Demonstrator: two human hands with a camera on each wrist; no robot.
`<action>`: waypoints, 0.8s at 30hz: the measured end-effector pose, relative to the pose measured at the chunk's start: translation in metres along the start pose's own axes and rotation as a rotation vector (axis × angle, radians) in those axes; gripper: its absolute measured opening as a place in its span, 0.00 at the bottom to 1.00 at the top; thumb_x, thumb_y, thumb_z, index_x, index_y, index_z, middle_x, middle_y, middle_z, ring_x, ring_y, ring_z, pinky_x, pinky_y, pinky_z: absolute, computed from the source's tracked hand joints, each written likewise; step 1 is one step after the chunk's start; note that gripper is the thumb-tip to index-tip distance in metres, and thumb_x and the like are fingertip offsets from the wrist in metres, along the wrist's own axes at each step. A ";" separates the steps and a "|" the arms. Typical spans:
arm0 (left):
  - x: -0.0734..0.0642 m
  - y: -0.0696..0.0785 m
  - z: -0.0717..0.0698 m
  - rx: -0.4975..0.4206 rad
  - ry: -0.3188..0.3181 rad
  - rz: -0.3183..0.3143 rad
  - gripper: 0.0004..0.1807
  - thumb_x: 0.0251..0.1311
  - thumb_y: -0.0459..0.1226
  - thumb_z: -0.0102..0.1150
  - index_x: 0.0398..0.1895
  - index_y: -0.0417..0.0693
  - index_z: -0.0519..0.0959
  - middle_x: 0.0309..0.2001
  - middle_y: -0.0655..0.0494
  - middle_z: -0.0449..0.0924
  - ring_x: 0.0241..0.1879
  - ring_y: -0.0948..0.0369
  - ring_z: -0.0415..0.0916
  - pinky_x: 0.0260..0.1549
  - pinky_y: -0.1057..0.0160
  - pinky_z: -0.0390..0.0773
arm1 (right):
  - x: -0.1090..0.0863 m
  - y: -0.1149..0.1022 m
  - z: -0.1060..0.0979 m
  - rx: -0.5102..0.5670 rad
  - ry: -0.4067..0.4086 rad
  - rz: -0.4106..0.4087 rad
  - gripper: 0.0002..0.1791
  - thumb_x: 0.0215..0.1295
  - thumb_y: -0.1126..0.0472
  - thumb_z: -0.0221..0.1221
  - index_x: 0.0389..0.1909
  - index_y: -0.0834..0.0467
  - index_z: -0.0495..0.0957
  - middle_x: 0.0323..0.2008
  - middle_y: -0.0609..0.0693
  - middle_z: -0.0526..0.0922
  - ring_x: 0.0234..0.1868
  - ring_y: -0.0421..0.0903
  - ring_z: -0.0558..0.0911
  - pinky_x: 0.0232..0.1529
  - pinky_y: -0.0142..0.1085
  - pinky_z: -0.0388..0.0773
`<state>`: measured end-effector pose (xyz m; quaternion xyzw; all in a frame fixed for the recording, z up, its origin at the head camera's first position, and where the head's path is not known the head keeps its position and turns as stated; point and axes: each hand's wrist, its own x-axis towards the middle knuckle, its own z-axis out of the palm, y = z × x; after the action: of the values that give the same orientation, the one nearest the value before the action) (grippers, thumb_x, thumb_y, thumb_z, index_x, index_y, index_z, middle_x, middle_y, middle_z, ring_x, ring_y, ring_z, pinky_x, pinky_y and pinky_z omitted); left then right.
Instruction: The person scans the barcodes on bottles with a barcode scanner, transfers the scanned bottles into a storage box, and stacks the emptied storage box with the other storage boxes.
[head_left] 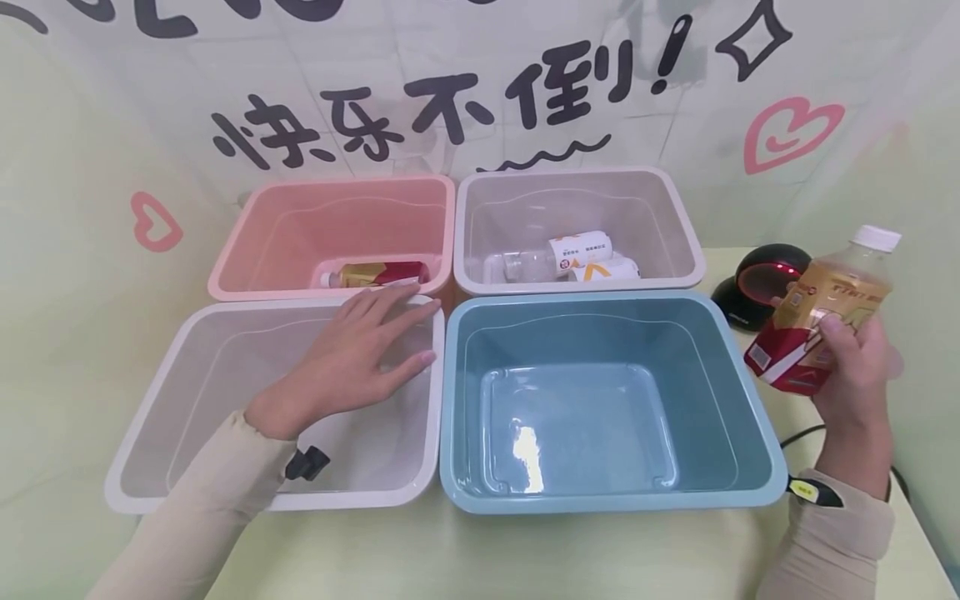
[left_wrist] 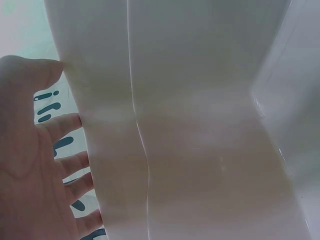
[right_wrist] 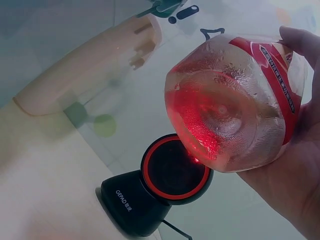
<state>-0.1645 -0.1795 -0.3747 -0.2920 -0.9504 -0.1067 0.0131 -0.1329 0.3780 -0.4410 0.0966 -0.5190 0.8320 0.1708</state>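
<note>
My right hand [head_left: 858, 367] grips a drink bottle [head_left: 821, 312] with a gold and red label and a white cap. The bottle leans, cap up and to the right, beside a black scanner [head_left: 772, 275]. In the right wrist view, red light shines on the clear bottle base [right_wrist: 220, 115], close to the scanner's ring-shaped face [right_wrist: 175, 170]. My left hand [head_left: 348, 354] extends over the front left off-white bin [head_left: 270, 500], fingers spread and slightly bent. Its fingertips [left_wrist: 70, 122] appear right at the bin's edge in the left wrist view.
A pink bin [head_left: 330, 192] at the back left holds a similar bottle [head_left: 382, 274]. Beside it, a greyish bin [head_left: 570, 179] contains bottles with white labels [head_left: 581, 250]. The blue bin [head_left: 615, 500] stands front right. A cable [head_left: 802, 435] runs along the right side; a printed sheet [head_left: 450, 75] hangs behind.
</note>
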 end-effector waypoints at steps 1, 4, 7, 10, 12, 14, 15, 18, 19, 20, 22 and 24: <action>0.000 0.000 0.000 0.001 0.002 0.002 0.38 0.69 0.61 0.58 0.81 0.66 0.66 0.83 0.53 0.59 0.82 0.48 0.57 0.81 0.36 0.57 | 0.001 0.000 0.001 0.004 -0.007 0.001 0.34 0.70 0.69 0.54 0.76 0.63 0.61 0.64 0.62 0.78 0.58 0.50 0.85 0.49 0.33 0.88; 0.000 0.000 0.000 -0.003 0.012 0.011 0.38 0.70 0.61 0.58 0.81 0.65 0.67 0.83 0.53 0.60 0.82 0.47 0.57 0.81 0.35 0.58 | 0.001 -0.001 0.002 0.015 -0.025 0.006 0.34 0.70 0.69 0.54 0.77 0.63 0.60 0.65 0.63 0.79 0.60 0.52 0.86 0.51 0.35 0.88; -0.001 -0.001 0.001 -0.005 0.016 0.013 0.38 0.69 0.61 0.58 0.81 0.65 0.67 0.83 0.53 0.60 0.82 0.47 0.58 0.81 0.35 0.58 | 0.001 -0.001 0.003 0.015 -0.042 0.005 0.34 0.71 0.68 0.55 0.77 0.64 0.60 0.65 0.63 0.79 0.61 0.52 0.87 0.52 0.35 0.88; -0.001 -0.001 0.001 -0.005 0.014 0.007 0.38 0.69 0.62 0.59 0.81 0.66 0.67 0.83 0.54 0.60 0.82 0.47 0.57 0.81 0.36 0.57 | 0.001 -0.001 0.002 0.024 -0.055 -0.006 0.35 0.71 0.68 0.57 0.77 0.63 0.59 0.65 0.64 0.78 0.61 0.53 0.86 0.53 0.35 0.88; -0.001 -0.001 0.001 -0.002 0.013 0.005 0.39 0.69 0.62 0.59 0.81 0.66 0.66 0.83 0.54 0.59 0.83 0.48 0.57 0.82 0.36 0.57 | 0.001 -0.001 0.002 0.028 -0.064 -0.015 0.36 0.71 0.68 0.58 0.78 0.63 0.57 0.65 0.64 0.76 0.61 0.53 0.86 0.54 0.36 0.89; -0.001 -0.001 0.001 -0.002 0.013 0.006 0.39 0.69 0.62 0.59 0.81 0.67 0.66 0.83 0.54 0.59 0.83 0.48 0.57 0.82 0.36 0.57 | 0.001 -0.001 0.001 0.027 -0.062 -0.019 0.36 0.71 0.68 0.58 0.78 0.63 0.57 0.64 0.64 0.76 0.60 0.53 0.86 0.53 0.36 0.89; -0.001 -0.001 0.001 -0.001 0.013 0.007 0.39 0.69 0.62 0.59 0.81 0.67 0.67 0.83 0.55 0.59 0.82 0.48 0.57 0.82 0.36 0.57 | 0.001 -0.001 0.001 0.022 -0.058 -0.021 0.36 0.70 0.68 0.58 0.77 0.63 0.57 0.64 0.64 0.76 0.60 0.53 0.86 0.53 0.36 0.89; -0.001 -0.002 0.001 0.000 0.016 0.010 0.39 0.69 0.62 0.59 0.81 0.67 0.67 0.83 0.55 0.59 0.82 0.48 0.57 0.82 0.37 0.57 | 0.001 -0.001 0.002 0.020 -0.051 -0.020 0.37 0.70 0.68 0.59 0.77 0.63 0.57 0.64 0.64 0.76 0.59 0.53 0.86 0.53 0.36 0.89; -0.001 -0.002 0.001 -0.001 0.015 0.010 0.39 0.69 0.62 0.59 0.81 0.67 0.67 0.83 0.55 0.59 0.82 0.48 0.57 0.82 0.37 0.57 | 0.001 -0.001 0.002 0.015 -0.047 -0.020 0.37 0.70 0.68 0.59 0.77 0.63 0.57 0.64 0.64 0.76 0.59 0.52 0.86 0.52 0.36 0.89; -0.001 -0.002 0.001 -0.001 0.014 0.010 0.39 0.69 0.62 0.59 0.81 0.67 0.67 0.83 0.55 0.59 0.82 0.48 0.57 0.82 0.37 0.57 | 0.000 -0.001 0.002 0.009 -0.040 -0.022 0.37 0.70 0.68 0.58 0.77 0.63 0.57 0.64 0.64 0.76 0.58 0.52 0.86 0.52 0.36 0.89; -0.001 -0.002 0.002 -0.002 0.011 0.009 0.39 0.69 0.62 0.59 0.81 0.66 0.67 0.83 0.54 0.59 0.83 0.48 0.57 0.82 0.37 0.57 | 0.000 -0.001 0.002 0.010 -0.040 -0.021 0.37 0.70 0.68 0.58 0.77 0.63 0.57 0.63 0.63 0.76 0.58 0.52 0.86 0.52 0.36 0.89; -0.001 -0.002 0.002 -0.002 0.010 0.009 0.39 0.69 0.62 0.59 0.81 0.67 0.67 0.83 0.55 0.59 0.83 0.48 0.57 0.82 0.37 0.57 | 0.000 -0.001 0.002 0.004 -0.039 -0.023 0.37 0.70 0.69 0.58 0.77 0.63 0.57 0.63 0.63 0.76 0.58 0.52 0.86 0.52 0.36 0.89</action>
<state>-0.1645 -0.1811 -0.3767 -0.2956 -0.9489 -0.1088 0.0179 -0.1326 0.3763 -0.4396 0.1191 -0.5193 0.8291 0.1698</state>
